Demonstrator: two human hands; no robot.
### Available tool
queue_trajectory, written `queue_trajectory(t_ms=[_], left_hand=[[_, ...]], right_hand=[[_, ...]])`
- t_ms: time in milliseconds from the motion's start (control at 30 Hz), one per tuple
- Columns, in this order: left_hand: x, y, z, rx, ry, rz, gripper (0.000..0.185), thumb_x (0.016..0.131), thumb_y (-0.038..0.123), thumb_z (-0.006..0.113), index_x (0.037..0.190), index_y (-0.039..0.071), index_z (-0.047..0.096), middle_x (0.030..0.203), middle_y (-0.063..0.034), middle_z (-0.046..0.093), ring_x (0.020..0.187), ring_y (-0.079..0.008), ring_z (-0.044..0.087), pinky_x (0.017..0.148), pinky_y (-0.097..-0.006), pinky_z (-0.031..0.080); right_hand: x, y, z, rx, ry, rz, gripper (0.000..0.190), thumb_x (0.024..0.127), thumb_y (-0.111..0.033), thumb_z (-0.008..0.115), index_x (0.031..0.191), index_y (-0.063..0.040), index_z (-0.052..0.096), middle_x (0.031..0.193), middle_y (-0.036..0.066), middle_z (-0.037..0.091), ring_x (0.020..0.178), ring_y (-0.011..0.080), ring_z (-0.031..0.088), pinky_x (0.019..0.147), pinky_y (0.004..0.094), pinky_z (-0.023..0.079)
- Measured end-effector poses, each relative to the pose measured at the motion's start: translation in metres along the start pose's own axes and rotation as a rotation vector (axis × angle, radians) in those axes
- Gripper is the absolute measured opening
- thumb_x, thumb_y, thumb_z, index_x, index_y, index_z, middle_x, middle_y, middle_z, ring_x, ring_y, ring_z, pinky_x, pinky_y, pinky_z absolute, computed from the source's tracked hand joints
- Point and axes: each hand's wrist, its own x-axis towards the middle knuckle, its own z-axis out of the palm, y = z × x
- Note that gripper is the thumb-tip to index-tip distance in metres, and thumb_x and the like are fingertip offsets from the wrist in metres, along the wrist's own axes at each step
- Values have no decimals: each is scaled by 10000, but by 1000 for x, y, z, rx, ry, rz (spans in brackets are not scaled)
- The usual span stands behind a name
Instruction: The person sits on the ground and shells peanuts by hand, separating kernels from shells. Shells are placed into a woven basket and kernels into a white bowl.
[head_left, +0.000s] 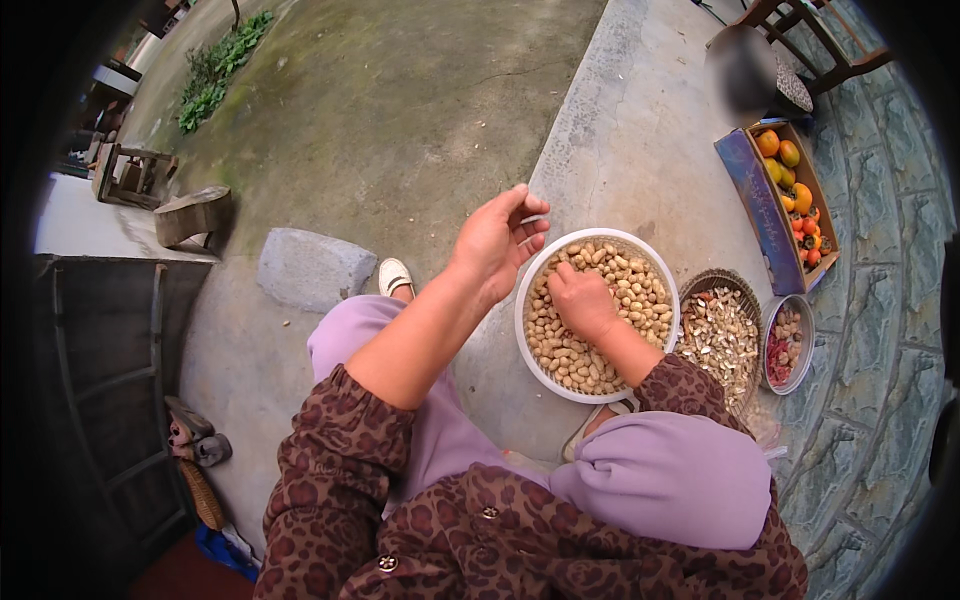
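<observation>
A round white plastic basket (523, 341) full of unshelled peanuts (574, 360) stands on the concrete before me, near my feet. My right hand (583, 301) reaches into it, fingers bent down among the peanuts; its fingertips are hidden, so a grip cannot be told. Just outside the basket's upper left rim, my left hand (496, 241) is raised above the ground. Its fingers are loosely curled and apart, with nothing visible in them. To the right, a brown woven basket (694, 281) contains broken shells (716, 330).
A metal bowl (806, 360) with walnuts and red pieces sits by the stone-patterned wall (874, 315). Behind it is a cardboard box (757, 202) of persimmons (802, 199). A stone block (315, 268) lies beside my shoe (393, 276). Shoes (196, 435) rest at far left.
</observation>
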Motion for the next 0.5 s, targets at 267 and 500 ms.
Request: queue_trajectory(t_ms=[267,500], left_hand=[[-15,-75,-13,333,-62,-314,167,963,258,560,1039,116,602,881,41,581,736,-63,534,659,-231,463],[-25,-92,1,384,-136,-462,137,967,260,601,943,125,606,833,42,585,698,-48,532,614,-197,472]], right_hand=[[-51,8,-54,1544,74,743,87,896,-97,671,951,-32,649,786,-25,595,600,20,507,534,172,406],[-66,4,-67,1601,183,687,89,918,-69,644,989,-16,647,814,-23,606,613,22,521,539,163,418]])
